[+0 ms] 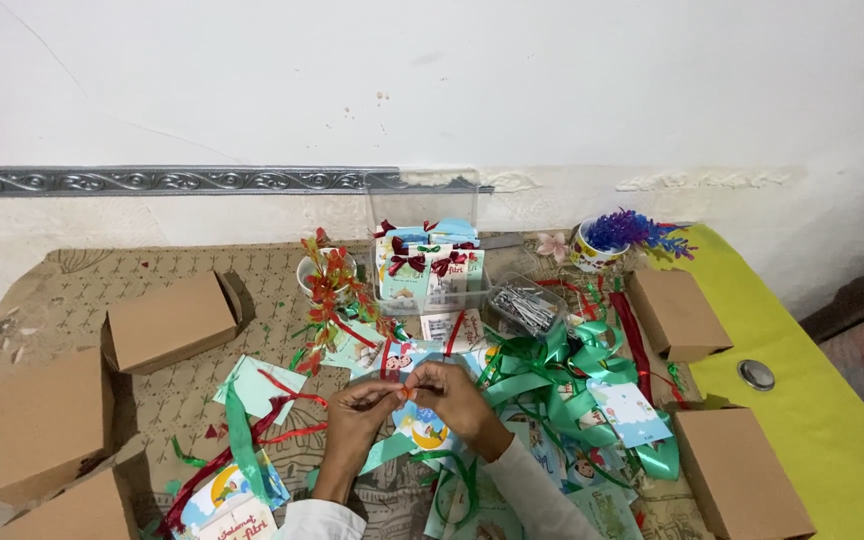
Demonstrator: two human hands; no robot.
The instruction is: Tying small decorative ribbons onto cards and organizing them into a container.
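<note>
My left hand and my right hand meet at the middle of the table, fingertips pinched together on a small orange-red ribbon piece. Under them lie light blue greeting cards with red and green ribbon strips across them. A heap of green ribbon sits just right of my right hand. Behind the hands stands a clear plastic box holding cards that bear dark red bows.
Brown cardboard boxes stand at the left, lower left, right and lower right. A cup of red and green ribbon sprigs, a cup with blue-purple flowers, a clear tray of pins and a yellow cloth are nearby.
</note>
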